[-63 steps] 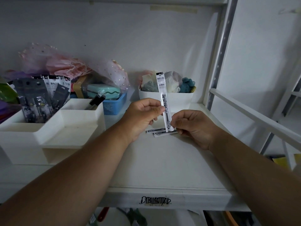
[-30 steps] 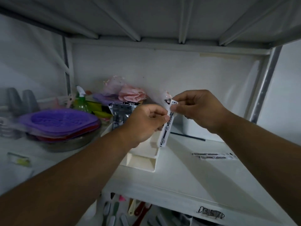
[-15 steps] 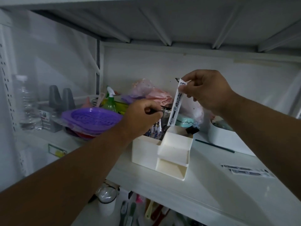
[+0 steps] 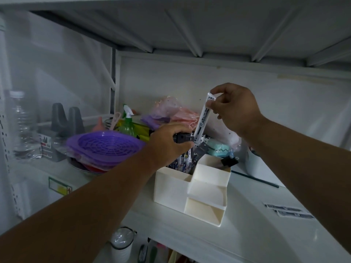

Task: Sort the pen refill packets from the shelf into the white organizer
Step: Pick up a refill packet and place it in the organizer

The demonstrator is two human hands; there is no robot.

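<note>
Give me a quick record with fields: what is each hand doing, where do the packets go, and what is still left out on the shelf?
Right hand: pinches the top of a pen refill packet, hanging upright over the white organizer
Left hand: grips the dark packets already standing in the organizer's tall back compartment
Still out: two refill packets lying flat on the shelf, to the right
Nearby: purple basket, green spray bottle

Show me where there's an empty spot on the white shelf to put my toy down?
Bare shelf lies in front of the stepped white plastic organizer, and between it and the two flat refill packets lying at the right. Behind the organizer it is crowded: purple plastic baskets, a green spray bottle, pink bags. The left hand and right hand work there.
</note>
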